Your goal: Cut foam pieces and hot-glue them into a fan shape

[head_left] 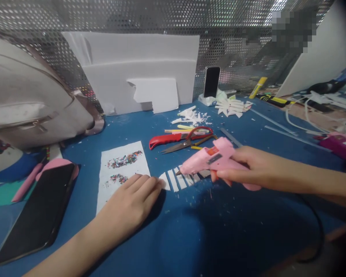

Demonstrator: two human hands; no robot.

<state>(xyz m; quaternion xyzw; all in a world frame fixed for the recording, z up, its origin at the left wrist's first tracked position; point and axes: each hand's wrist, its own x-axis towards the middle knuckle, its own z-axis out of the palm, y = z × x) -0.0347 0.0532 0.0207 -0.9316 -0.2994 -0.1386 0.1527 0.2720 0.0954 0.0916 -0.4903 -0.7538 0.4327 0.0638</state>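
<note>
My right hand (248, 167) grips a pink glue gun (210, 159), with its nozzle pointing left and down at a row of small white foam strips (180, 179) on the blue table (190, 231). My left hand (132, 202) lies on the table with its fingers together. The fingertips touch the leftmost strip and the edge of a white paper sheet (121, 169). Patches of coloured glitter (123, 159) lie on that sheet.
Scissors (187, 142) and a red cutter (164, 140) lie behind the strips, with white foam scraps (190, 117) further back. White foam boards (138, 69) lean on the mesh wall. A phone (212, 81) stands upright. A dark tablet (37, 215) and a grey bag (31, 100) sit at left.
</note>
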